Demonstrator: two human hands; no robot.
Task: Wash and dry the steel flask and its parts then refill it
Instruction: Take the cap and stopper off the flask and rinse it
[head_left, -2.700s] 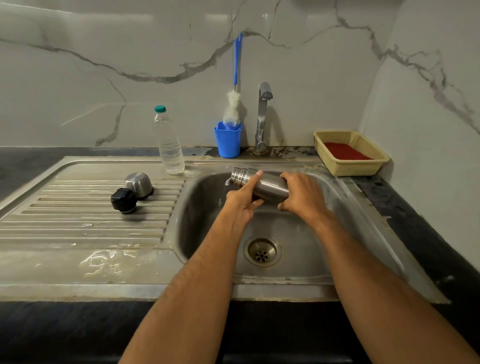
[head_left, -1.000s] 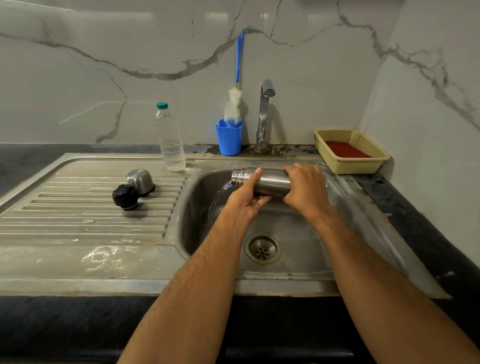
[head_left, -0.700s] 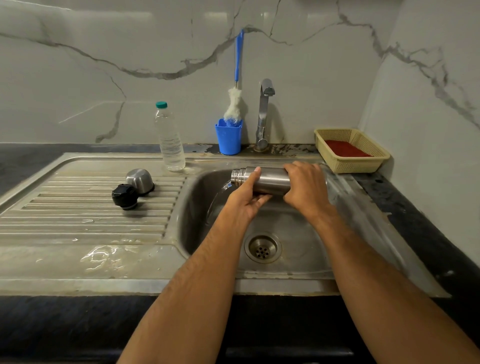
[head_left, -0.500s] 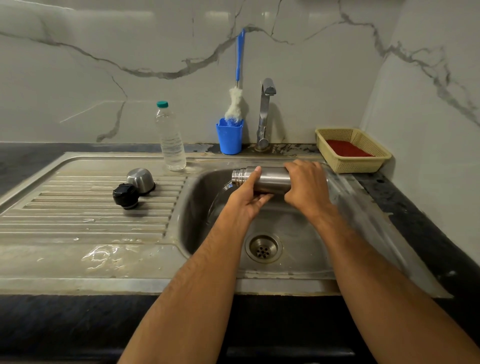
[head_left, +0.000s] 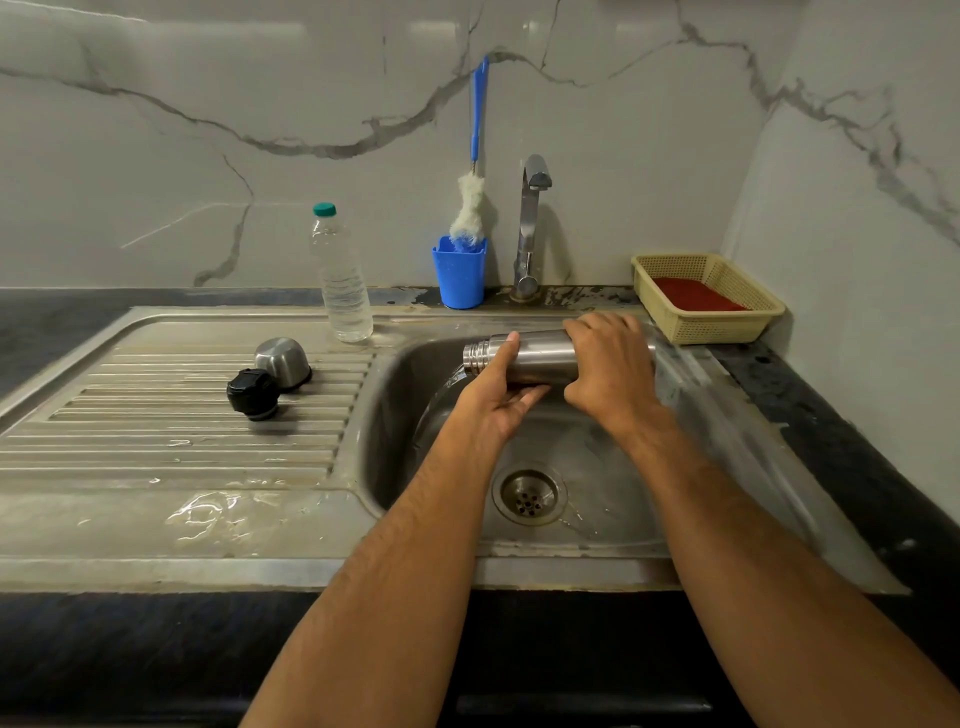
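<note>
Both hands grasp the steel flask (head_left: 540, 356) lying sideways over the sink (head_left: 395, 415): the left hand (head_left: 493, 402) cradles its neck end and the right hand (head_left: 608, 371) wraps its body. Water spills from the mouth, left of the left hand. Further left on the drainboard (head_left: 156, 441), the steel cup (head_left: 283, 361) and black stopper (head_left: 253, 392) touch.

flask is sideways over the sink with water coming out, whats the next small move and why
Probably tip the neck lower. Both the left hand and right hand hold the cylindrical steel flask about level over the steel sink basin, and a thin stream runs from its open mouth, so some water likely remains inside. A steeper tilt should empty it.
</note>
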